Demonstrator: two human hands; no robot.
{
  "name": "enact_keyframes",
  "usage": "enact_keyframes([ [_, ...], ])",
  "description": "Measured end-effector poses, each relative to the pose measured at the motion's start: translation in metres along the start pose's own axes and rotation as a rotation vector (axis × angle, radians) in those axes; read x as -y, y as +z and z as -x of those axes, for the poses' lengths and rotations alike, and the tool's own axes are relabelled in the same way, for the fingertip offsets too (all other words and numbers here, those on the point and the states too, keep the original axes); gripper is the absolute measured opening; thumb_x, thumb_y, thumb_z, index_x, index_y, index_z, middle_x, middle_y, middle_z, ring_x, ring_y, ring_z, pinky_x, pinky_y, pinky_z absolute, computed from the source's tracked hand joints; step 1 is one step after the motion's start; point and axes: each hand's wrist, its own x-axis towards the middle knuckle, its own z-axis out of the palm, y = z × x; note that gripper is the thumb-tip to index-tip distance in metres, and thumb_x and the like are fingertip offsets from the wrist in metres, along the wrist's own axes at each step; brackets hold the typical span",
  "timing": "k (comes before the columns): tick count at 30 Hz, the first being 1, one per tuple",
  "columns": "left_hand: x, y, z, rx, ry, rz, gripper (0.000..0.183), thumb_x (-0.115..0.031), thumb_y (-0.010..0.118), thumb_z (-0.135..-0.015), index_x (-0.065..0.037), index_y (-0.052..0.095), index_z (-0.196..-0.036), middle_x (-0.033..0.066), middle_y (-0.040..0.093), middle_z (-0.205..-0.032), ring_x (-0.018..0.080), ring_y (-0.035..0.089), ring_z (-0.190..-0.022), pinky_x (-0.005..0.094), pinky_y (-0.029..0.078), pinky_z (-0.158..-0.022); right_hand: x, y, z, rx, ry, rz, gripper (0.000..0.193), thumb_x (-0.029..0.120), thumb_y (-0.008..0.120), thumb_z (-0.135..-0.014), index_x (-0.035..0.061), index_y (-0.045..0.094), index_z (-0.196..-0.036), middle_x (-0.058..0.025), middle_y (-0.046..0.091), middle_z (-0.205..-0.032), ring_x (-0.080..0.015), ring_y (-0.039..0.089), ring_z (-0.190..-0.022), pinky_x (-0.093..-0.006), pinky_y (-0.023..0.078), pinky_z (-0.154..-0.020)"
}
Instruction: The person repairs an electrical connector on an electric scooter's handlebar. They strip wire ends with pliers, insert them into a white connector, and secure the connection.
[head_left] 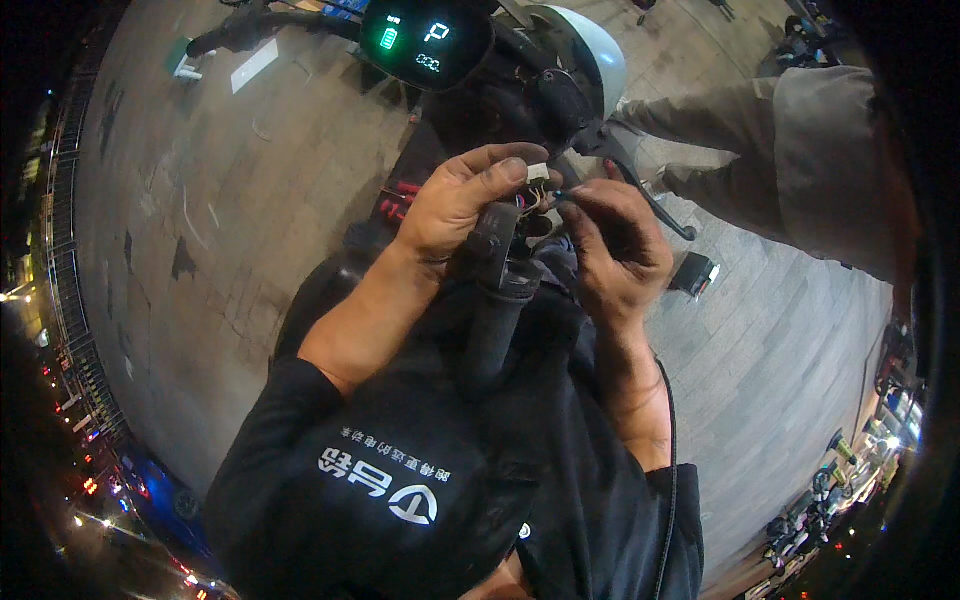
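My left hand (450,210) is closed, with thumb and fingers pinching a small white wire connector (539,173). Thin coloured wires (534,198) run down from the connector toward an opened handlebar switch housing (492,245). Just to the right, my right hand (622,250) pinches a tiny dark teal piece (561,195) close to those wires; its kind is too small to make out. Below both hands the black handlebar grip (490,340) points toward my chest. A black brake lever (655,207) sticks out behind my right fingers.
A lit dashboard display (425,40) sits at the top, beside a pale rounded scooter panel (585,55). Another person's grey-clad leg (820,160) stands at the right. On the paving lies a small dark box (693,273). A dark cord (672,480) hangs along my right arm.
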Motion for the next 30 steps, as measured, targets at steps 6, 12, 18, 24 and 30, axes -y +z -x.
enact_keyframes([
  [6, 0.003, 0.000, -0.002, -0.050, 0.001, 0.000, 0.027, -0.013, 0.064, -0.088, 0.000, 0.061, -0.112, 0.0115, 0.068, -0.100, 0.0170, 0.066, -0.089, 0.0306, 0.055, -0.080, -0.001, 0.001, -0.003, 0.024, -0.130, 0.302, 0.019, -0.004, 0.071, -0.074, 0.0016, 0.068, -0.092, -0.0097, 0.067, -0.087, -0.0191, 0.066, -0.077, -0.0268, 0.051, -0.068],
  [12, 0.003, 0.003, -0.002, -0.092, -0.018, -0.036, 0.025, -0.013, 0.065, -0.088, 0.000, 0.063, -0.109, 0.0089, 0.068, -0.097, 0.0147, 0.066, -0.084, 0.0279, 0.055, -0.077, 0.004, 0.002, -0.008, 0.084, -0.069, 0.366, 0.015, 0.000, 0.070, -0.076, 0.0030, 0.068, -0.091, -0.0101, 0.064, -0.080, -0.0201, 0.064, -0.068, -0.0279, 0.049, -0.062],
  [18, 0.005, 0.004, -0.001, -0.140, -0.037, -0.135, 0.023, -0.014, 0.064, -0.088, -0.001, 0.065, -0.107, 0.0069, 0.068, -0.094, 0.0113, 0.066, -0.078, 0.0247, 0.054, -0.069, 0.013, -0.002, -0.016, 0.146, 0.135, 0.418, 0.010, 0.006, 0.069, -0.076, 0.0021, 0.065, -0.083, -0.0107, 0.062, -0.072, -0.0239, 0.061, -0.062, -0.0307, 0.047, -0.057],
  [24, 0.003, 0.002, -0.001, -0.126, -0.014, -0.137, 0.023, -0.013, 0.064, -0.088, 0.000, 0.064, -0.108, 0.0073, 0.068, -0.092, 0.0113, 0.066, -0.075, 0.0238, 0.055, -0.067, 0.013, 0.000, -0.023, 0.146, 0.198, 0.405, 0.010, 0.009, 0.069, -0.076, 0.0008, 0.064, -0.080, -0.0119, 0.062, -0.070, -0.0243, 0.062, -0.064, -0.0316, 0.048, -0.058],
  [30, 0.003, 0.000, -0.006, -0.137, -0.028, -0.115, 0.022, -0.012, 0.064, -0.088, 0.001, 0.064, -0.105, 0.0080, 0.068, -0.091, 0.0129, 0.067, -0.076, 0.0253, 0.056, -0.068, 0.008, -0.004, -0.024, 0.157, 0.282, 0.314, 0.011, 0.008, 0.069, -0.078, -0.0005, 0.065, -0.083, -0.0110, 0.065, -0.073, -0.0180, 0.065, -0.063, -0.0272, 0.050, -0.059],
])
